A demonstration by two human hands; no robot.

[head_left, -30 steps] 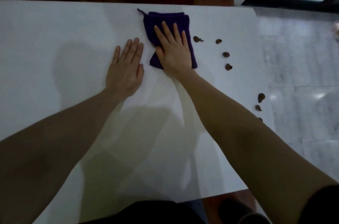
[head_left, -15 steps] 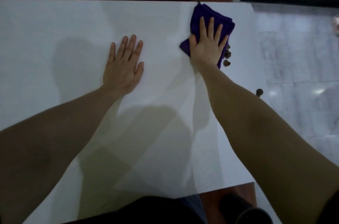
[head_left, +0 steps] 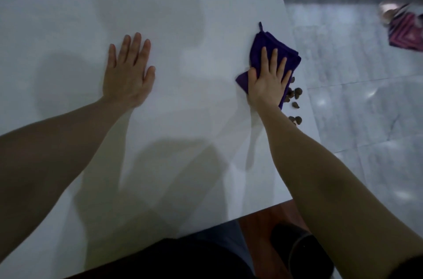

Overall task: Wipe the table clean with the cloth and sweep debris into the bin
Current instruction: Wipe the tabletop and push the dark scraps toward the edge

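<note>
Head view, nearest first: dark round rim at lower right, possibly the bin, only partly in frame, so identity uncertain. Above it, white tabletop, smooth, matte, hard-edged, with a sharp right border over glossy pale floor tiles. Left hand flat on bare surface, fingers straight, grip wide and holding nothing. Right hand pressed palm-down on purple cloth, fingers spread and straight, not curled round it; cloth soft, folded, napped, small hanging loop at far corner, lying right at the tabletop's right edge with one corner at or past it. Debris: small brown lumps, irregular, shell-like, hard-looking, bunched just beside the cloth's near right side, two more nearer along the edge. Risks, as judgement: pieces sit on the brink with no catcher visibly beneath; further outward push likely to scatter them on the tiles. Rounded lumps may roll or slip under the cloth fold. Open-palm pressure may let cloth slide off.
</note>
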